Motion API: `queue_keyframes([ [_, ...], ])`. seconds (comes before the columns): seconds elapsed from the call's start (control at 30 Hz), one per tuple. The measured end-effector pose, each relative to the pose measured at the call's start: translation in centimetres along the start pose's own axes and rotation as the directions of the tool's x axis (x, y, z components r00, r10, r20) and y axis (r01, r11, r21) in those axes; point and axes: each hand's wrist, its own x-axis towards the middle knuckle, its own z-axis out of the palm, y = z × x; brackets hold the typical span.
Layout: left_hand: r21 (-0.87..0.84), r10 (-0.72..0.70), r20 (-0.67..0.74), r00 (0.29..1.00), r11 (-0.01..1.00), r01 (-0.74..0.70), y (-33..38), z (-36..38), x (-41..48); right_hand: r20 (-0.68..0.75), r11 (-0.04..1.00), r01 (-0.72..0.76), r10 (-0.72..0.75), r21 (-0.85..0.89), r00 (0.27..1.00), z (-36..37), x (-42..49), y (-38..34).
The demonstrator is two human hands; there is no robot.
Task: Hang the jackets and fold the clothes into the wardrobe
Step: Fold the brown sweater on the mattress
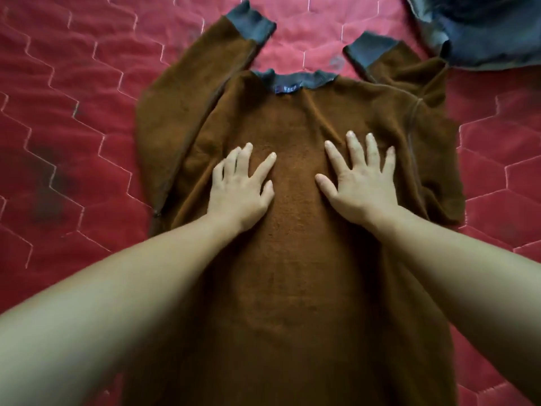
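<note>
A brown fleece sweater [295, 259] with a grey collar and grey cuffs lies flat on the red quilted bedspread [73, 118], collar away from me. Both sleeves are bent upward beside the collar. My left hand [240, 191] lies flat on the chest of the sweater, fingers spread. My right hand [360, 183] presses flat beside it on the right half of the chest, fingers straight and apart. Neither hand holds any cloth.
A dark blue-grey garment [483, 27] lies crumpled at the top right corner of the bedspread, next to the sweater's right cuff. Red quilt shows on both sides of the sweater.
</note>
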Motion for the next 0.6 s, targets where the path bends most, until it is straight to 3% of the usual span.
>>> queue_keyframes([
  [0.13, -0.004, 0.161, -0.226, 0.961, 0.986, -0.166, -1.7, -3.8, 5.4, -0.228, 0.994, 0.084, -0.066, 0.070, 0.971, -2.3, 3.4, 0.2],
  [0.2, -0.096, 0.100, -0.157, 0.982, 0.989, -0.116, -3.5, -4.0, 8.2, -0.128, 0.996, 0.085, -0.080, 0.028, 0.988, -1.9, 5.3, 0.9],
  [0.27, -0.047, 0.065, -0.052, 0.997, 0.997, -0.067, -5.1, -2.5, 9.4, -0.062, 0.999, 0.039, -0.040, -0.018, 0.997, -0.5, 6.1, 1.9],
  [0.4, 0.011, 0.073, -0.082, 0.994, 0.997, -0.072, -6.8, -1.3, 9.8, -0.087, 1.000, 0.009, -0.011, -0.019, 0.996, -0.2, 6.2, 2.8],
  [0.6, 0.149, -0.008, 0.013, 1.000, 0.989, 0.006, -6.2, -2.1, 10.3, 0.128, 0.999, -0.020, 0.016, 0.026, 0.992, -1.9, 7.3, 3.0],
])
